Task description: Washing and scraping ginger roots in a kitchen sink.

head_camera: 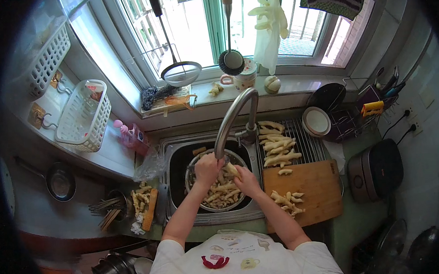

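Over the sink, just below the tap (237,118), both my hands are at one pale piece of root, apparently ginger (231,169). My right hand (248,181) grips its lower end. My left hand (207,170) is closed at its upper end, near the tap's spout; whether it also holds a small tool is hidden. Beneath them a round metal bowl (188,182) with many root pieces (224,195) stands in the sink (176,197). More roots (278,141) lie on a metal rack to the right, and others (286,204) on a wooden cutting board (317,191).
Left of the sink are root pieces (141,199), an orange grater-like tool (150,209), a utensil pot and a pink pump bottle (135,139). A strainer (182,73) and a ladle hang before the window. Bowls (316,121) and a dark appliance (375,170) stand at the right.
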A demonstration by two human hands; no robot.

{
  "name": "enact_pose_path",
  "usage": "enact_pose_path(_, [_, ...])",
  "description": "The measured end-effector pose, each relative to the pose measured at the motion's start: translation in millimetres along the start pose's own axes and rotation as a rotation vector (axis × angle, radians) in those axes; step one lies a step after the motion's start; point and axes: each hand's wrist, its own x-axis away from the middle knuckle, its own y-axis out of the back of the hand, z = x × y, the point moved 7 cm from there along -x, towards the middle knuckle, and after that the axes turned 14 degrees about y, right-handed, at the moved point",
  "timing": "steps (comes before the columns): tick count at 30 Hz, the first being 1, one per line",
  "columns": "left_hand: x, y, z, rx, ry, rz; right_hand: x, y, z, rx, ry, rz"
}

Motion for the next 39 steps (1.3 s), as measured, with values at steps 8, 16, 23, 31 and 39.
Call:
enact_pose_path(8, [-5,-2,2,-0.011,0.113,0.046,-3,12,17,0.201,0.028,0.006])
enact_pose_path(16, [-8,-13,17,-0.045,0.299,0.224,2,15,21,0.416,0.098,-0.057])
enact_pose_path(23, [-13,-8,12,-0.024,0.393,0.286,3,19,24,0.540,0.176,-0.137])
enact_pose_path(31, [-8,-5,0,-0.060,0.271,0.239,4,16,17,0.464,0.136,-0.099])
enact_pose_path(39, [-7,-18,25,-0.071,0.293,0.152,5,14,12,0.507,0.101,-0.086])
